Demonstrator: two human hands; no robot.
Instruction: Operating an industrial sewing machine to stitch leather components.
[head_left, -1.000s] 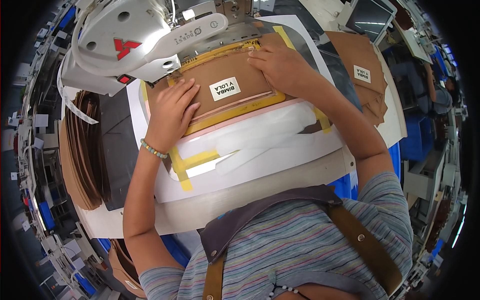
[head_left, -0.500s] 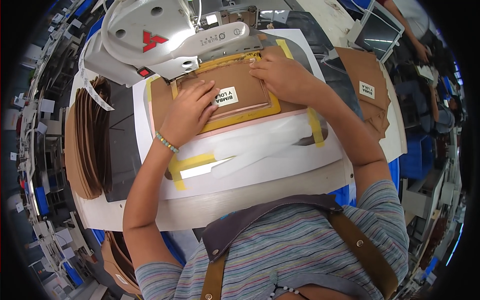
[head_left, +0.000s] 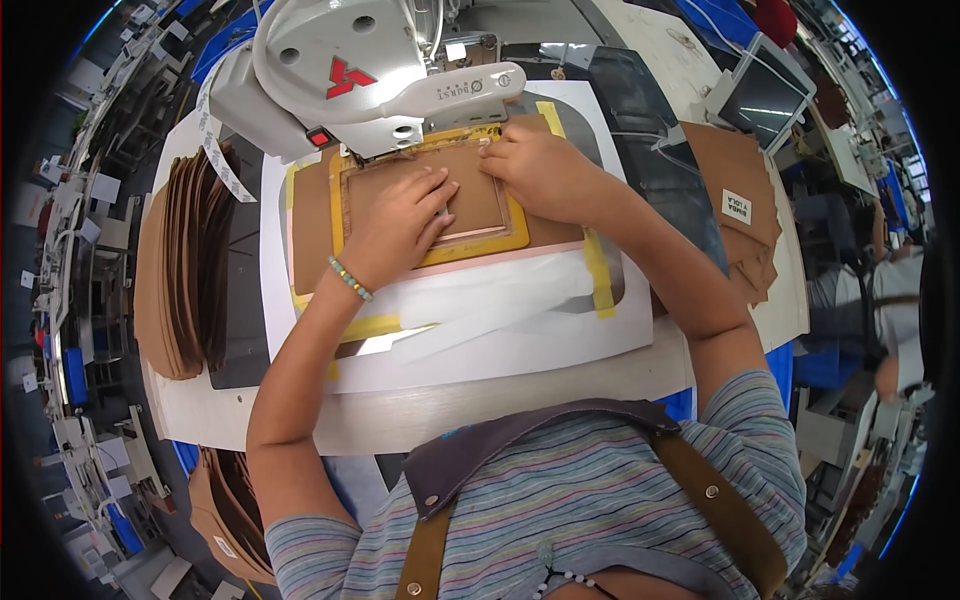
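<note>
My left hand (head_left: 398, 222) lies open on a brown panel (head_left: 385, 185) inside a yellow rectangular frame (head_left: 455, 245), its fingers hiding most of a white label. My right hand (head_left: 535, 170) has its fingers curled on the frame's upper-right corner. The frame rests on a larger brown piece with pink edging and yellow tape, over a white sheet (head_left: 500, 355). The head of a white sewing machine (head_left: 340, 80), with its presser mechanism, is just above the frame's top left.
A stack of brown pieces (head_left: 170, 270) stands at the left, more labelled pieces (head_left: 745, 245) at the right and others (head_left: 215, 500) low left. A screen (head_left: 760, 95) is at the back right. A co-worker (head_left: 890, 310) is at the far right.
The frame, panel and sheet have shifted left relative to the machine, both hands moving with them. My left hand has slid over the white label, now mostly hidden.
</note>
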